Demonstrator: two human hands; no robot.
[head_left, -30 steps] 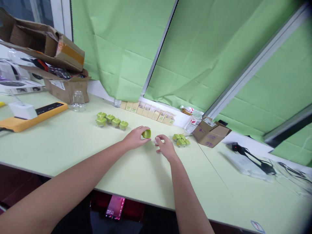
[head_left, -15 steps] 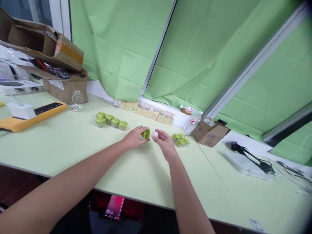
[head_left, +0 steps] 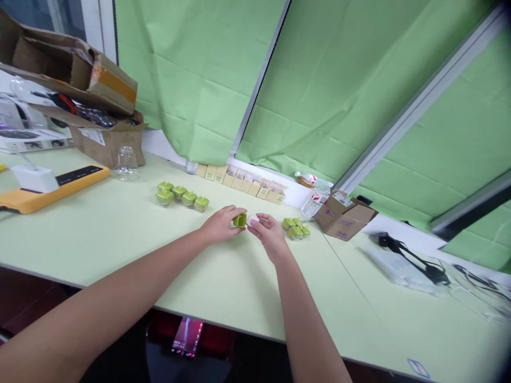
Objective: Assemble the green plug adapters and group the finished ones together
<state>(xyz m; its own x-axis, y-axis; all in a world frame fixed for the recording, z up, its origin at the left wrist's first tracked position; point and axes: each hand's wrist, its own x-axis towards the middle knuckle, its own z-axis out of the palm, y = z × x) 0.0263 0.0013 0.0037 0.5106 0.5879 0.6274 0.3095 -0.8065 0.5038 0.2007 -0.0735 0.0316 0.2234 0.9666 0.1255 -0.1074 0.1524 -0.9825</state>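
My left hand (head_left: 219, 225) is closed round a small green cap-like piece (head_left: 240, 219), held just above the pale green table (head_left: 120, 234). My right hand (head_left: 270, 234) pinches a small white piece (head_left: 252, 219) and holds it right against the green piece. A row of several green-lidded little jars (head_left: 181, 196) stands to the left behind my left hand. A small heap of green pieces (head_left: 296, 229) lies just right of my right hand.
A row of small tan boxes (head_left: 241, 182) lines the wall under the green curtain. Cardboard boxes (head_left: 80, 96) are stacked at the far left, with a glass jar (head_left: 126, 165) and a yellow device (head_left: 48, 189). A small open carton (head_left: 345, 215) and black cables (head_left: 415, 260) lie at the right.
My right hand lifted the white piece from the table and brought it left until it meets the green piece in my left hand. The left hand has barely moved.
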